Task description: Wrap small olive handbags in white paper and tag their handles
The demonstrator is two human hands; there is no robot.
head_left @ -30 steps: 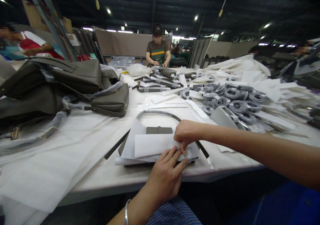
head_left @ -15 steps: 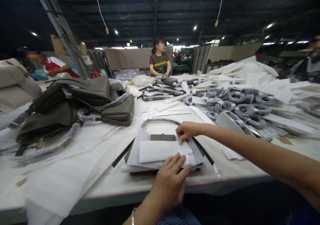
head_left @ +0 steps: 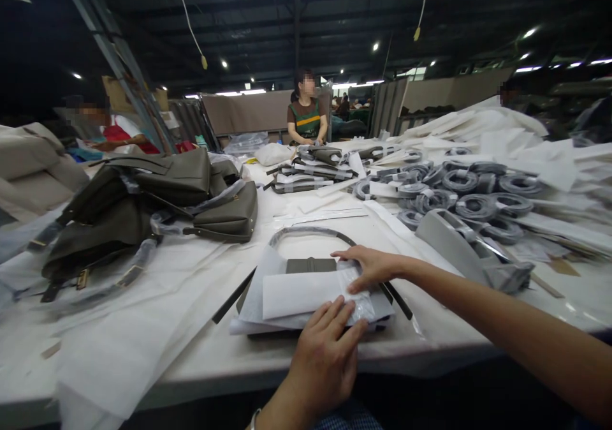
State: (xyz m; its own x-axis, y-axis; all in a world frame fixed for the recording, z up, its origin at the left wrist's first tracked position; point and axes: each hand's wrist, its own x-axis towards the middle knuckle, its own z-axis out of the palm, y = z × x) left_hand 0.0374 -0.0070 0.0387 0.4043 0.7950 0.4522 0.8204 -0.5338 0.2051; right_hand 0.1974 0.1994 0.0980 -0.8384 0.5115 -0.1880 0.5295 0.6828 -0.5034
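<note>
A dark olive handbag point(head_left: 312, 265) lies in front of me, with its plastic-wrapped handle point(head_left: 306, 231) arching away. White wrapping sheets point(head_left: 301, 295) cover most of it, and a clear plastic piece point(head_left: 362, 305) lies on their right side. My left hand point(head_left: 327, 347) rests with outstretched fingers on the near edge of the sheets and holds nothing. Over the right part of the sheets, my right hand point(head_left: 370, 267) has thumb and fingers apart; its thumb touches near the clear plastic.
Olive handbags point(head_left: 157, 200) are heaped at the left beside loose white sheets point(head_left: 129, 328). To the right stand a grey tape dispenser point(head_left: 466, 251) and wrapped strap coils point(head_left: 478, 205). Wrapped olive pieces point(head_left: 310, 178) lie farther back, where a co-worker point(head_left: 307, 117) stands.
My right hand has gone from pinching at the sheets' upper right to spread fingers, slightly farther right. My left hand stays on the sheets. The view has shifted slightly.
</note>
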